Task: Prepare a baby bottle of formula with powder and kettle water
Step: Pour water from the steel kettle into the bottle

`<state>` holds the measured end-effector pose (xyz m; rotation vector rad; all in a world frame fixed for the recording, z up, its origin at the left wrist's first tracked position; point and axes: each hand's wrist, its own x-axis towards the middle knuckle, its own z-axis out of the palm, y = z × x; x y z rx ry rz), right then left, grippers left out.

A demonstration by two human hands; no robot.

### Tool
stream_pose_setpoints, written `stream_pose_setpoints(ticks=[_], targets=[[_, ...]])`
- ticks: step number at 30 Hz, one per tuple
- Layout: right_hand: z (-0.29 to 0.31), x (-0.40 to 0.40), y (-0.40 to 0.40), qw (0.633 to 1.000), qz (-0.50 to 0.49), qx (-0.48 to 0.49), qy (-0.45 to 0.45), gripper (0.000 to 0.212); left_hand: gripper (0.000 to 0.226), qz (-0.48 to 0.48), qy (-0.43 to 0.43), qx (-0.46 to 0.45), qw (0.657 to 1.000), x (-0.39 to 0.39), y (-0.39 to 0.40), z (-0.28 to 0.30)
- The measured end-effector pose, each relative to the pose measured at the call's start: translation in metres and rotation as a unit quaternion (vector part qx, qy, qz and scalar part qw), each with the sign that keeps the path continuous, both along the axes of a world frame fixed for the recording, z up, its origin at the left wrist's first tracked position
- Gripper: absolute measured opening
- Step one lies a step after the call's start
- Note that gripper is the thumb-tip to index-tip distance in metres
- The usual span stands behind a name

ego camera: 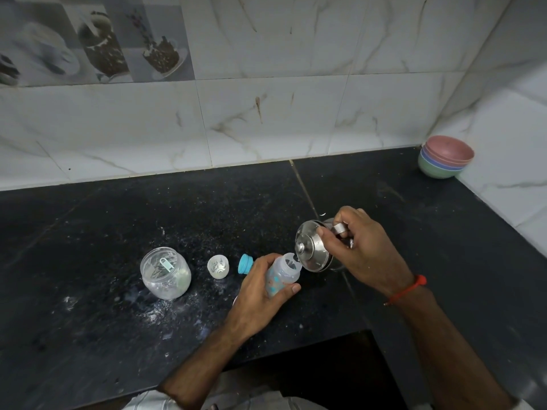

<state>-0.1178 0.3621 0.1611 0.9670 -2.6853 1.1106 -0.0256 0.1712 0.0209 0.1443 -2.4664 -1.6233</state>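
My left hand (pixel 260 294) grips a clear baby bottle (pixel 283 273) with coloured prints, tilted so its open mouth faces right. My right hand (pixel 358 250) holds a small steel kettle (pixel 313 250) by its handle, tipped hard to the left, its lidded top against the bottle's mouth. The thumb presses on the lid. Left of the bottle a blue teat ring (pixel 245 263) lies on the black counter (pixel 118 220). A clear bottle cap (pixel 218 266) stands beside it. Farther left stands an open clear jar of powder (pixel 165 273) with a scoop inside.
White powder is spilled on the counter in front of the jar. A stack of pastel bowls (pixel 445 156) sits in the back right corner. Tiled walls close the back and right sides. The counter's front edge steps inward below my right arm.
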Motion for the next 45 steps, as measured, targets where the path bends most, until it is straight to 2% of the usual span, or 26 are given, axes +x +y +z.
stream_pose_setpoints(ticks=[19,36,45], targets=[[0.011,0.0,-0.007,0.996,0.033,0.058,0.059,0.031,0.059,-0.006,-0.008,0.003,1.0,0.003,-0.004,-0.005],[0.015,0.0,-0.008,0.994,0.046,0.07,0.077,0.027,0.064,-0.006,-0.008,-0.001,1.0,0.004,-0.003,-0.011],[0.019,-0.001,-0.006,0.992,0.054,0.087,0.067,0.028,0.056,-0.007,-0.016,0.001,1.0,0.004,-0.003,-0.013]])
